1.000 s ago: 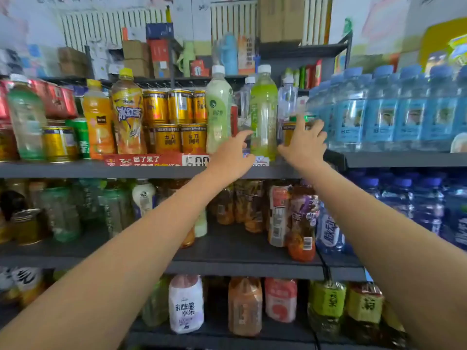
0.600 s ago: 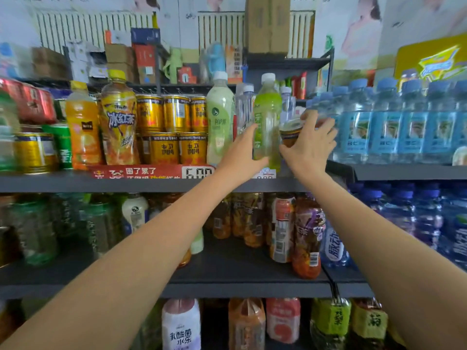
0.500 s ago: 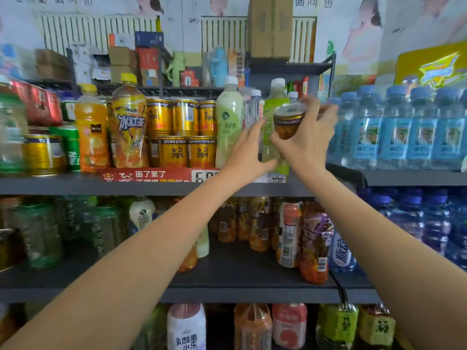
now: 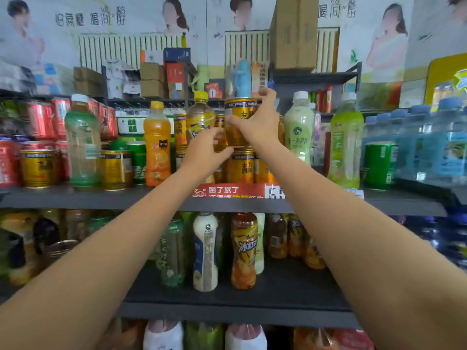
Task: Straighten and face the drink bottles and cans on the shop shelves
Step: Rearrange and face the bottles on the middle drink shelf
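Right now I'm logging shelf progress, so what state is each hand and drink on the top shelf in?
right hand: grips the gold can.
gold can: lifted, upright, at the upper row of the gold can stack.
left hand: fingers at the gold can stack, grip unclear.
orange juice bottle: upright, capped.
pale green bottle: upright, capped.
bright green bottle: upright, capped.
green can: upright on the shelf.

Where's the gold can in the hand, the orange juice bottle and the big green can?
gold can (image 4: 240, 109): head view, upper label.
orange juice bottle with yellow cap (image 4: 157, 137): head view, body.
big green can (image 4: 378, 164): head view, side wall.
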